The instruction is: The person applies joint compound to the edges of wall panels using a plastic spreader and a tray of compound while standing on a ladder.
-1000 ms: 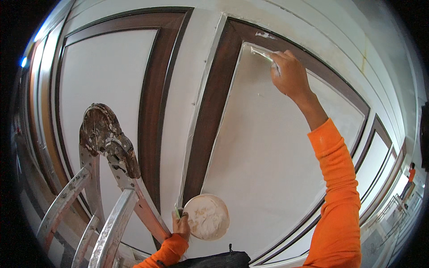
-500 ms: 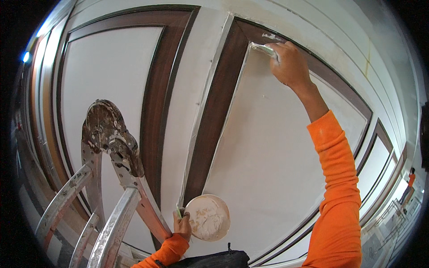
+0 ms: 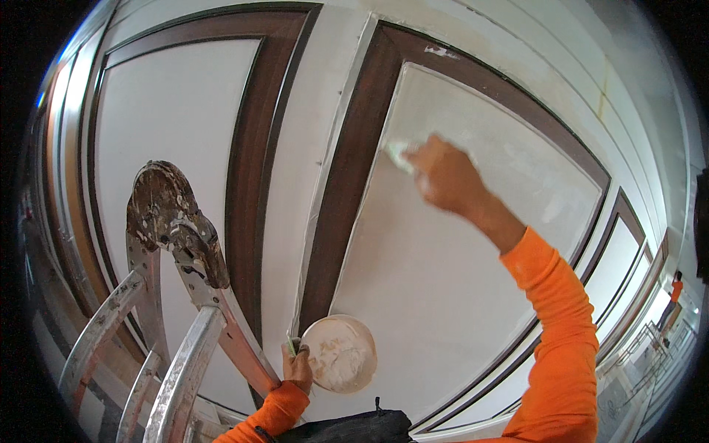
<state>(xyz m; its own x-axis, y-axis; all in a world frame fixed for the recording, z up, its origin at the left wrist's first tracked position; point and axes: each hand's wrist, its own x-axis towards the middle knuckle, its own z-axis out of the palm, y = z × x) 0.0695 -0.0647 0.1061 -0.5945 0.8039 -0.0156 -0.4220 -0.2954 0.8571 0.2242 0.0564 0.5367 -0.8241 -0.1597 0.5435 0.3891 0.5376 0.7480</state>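
My right hand, blurred by motion, grips a pale green scraper. Its edge is at the left border of the white wall panel, beside the dark brown wooden frame. Lower down, my left hand is closed on the rim of a round tub with white putty inside. A thin greenish strip also sticks up from the left fingers; its kind is not clear.
A paint-spattered aluminium stepladder stands close at left, its hinged top near my left arm. A second framed panel is behind it. At far right, a person in orange is near metal scaffolding.
My right hand has moved down from the panel's upper left corner along its left edge, keeping the scraper. My left hand and the tub have barely shifted.
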